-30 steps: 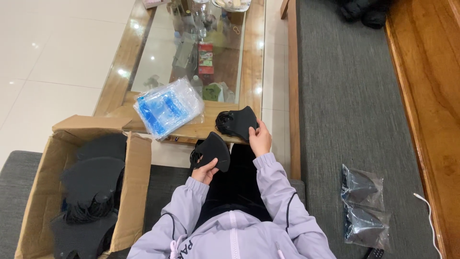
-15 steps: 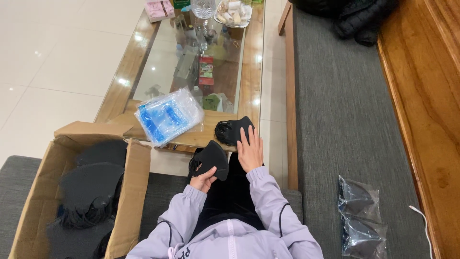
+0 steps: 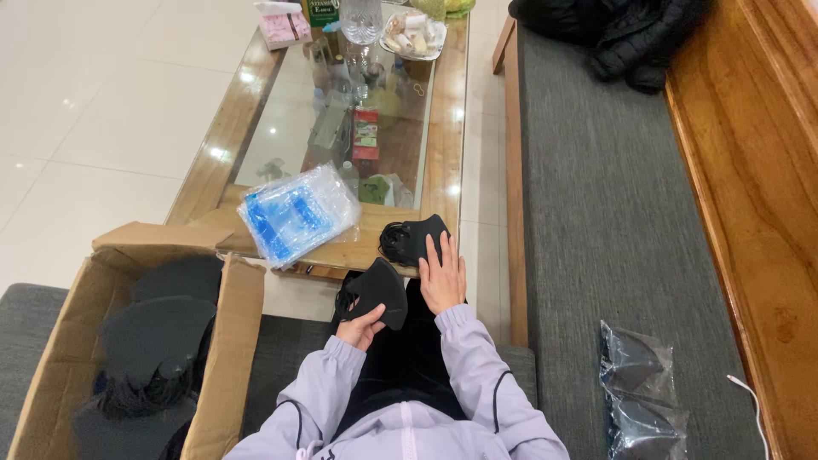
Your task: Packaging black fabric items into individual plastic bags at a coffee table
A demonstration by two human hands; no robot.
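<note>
While the person sits on the grey sofa cushion (image 3: 596,213) with a glass-topped wooden coffee table (image 3: 447,128) in front of the knees, both hands work with black face masks. The left hand (image 3: 360,325) is curled around the lower edge of one black mask (image 3: 379,290), thumb on top and fingers underneath, pinching it and holding it up over the lap, just short of the table's near edge. The right hand (image 3: 443,277) lies flat with its fingers stretched out and close together, the fingertips resting on a small pile of black masks (image 3: 411,237) that sits on the near right corner of the table. The held mask and the pile are just beside each other but do not seem to touch.

To the left of the pile, a bundle of clear plastic bags with blue print (image 3: 296,213) lies on the table's near left corner, partly hanging over the edge. Below it, on the person's left, stands an open cardboard box (image 3: 230,341) filled with stacks of more black masks (image 3: 158,341). On the sofa cushion to the person's right lie two clear packets holding dark masks (image 3: 639,396), well apart from both hands. A dark jacket (image 3: 613,34) is heaped at the far end of the sofa. The far end of the table carries a glass jug (image 3: 360,19), a bowl of small items (image 3: 411,36) and a pink tissue box (image 3: 285,24).
</note>
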